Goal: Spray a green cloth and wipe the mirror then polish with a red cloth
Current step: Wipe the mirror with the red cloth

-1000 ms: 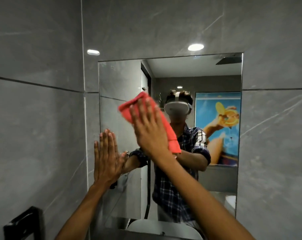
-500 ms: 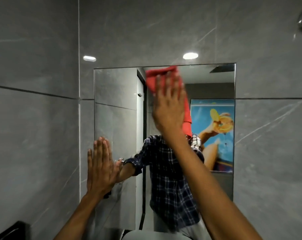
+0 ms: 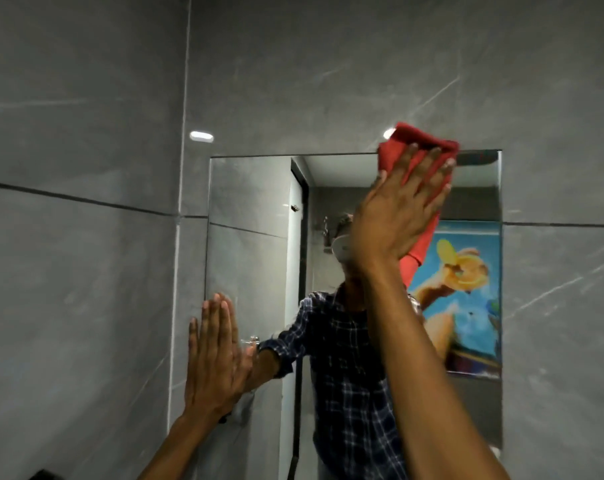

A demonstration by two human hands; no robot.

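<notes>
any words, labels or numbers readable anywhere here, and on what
None can be read.
The poster reflected in the mirror shows only a picture of a hand and an orange slice; no lettering can be made out.
The red cloth under the right hand shows no label.

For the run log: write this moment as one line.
phase: polish | right hand: pressing red cloth on mirror top edge | left hand: flat, bracing
</notes>
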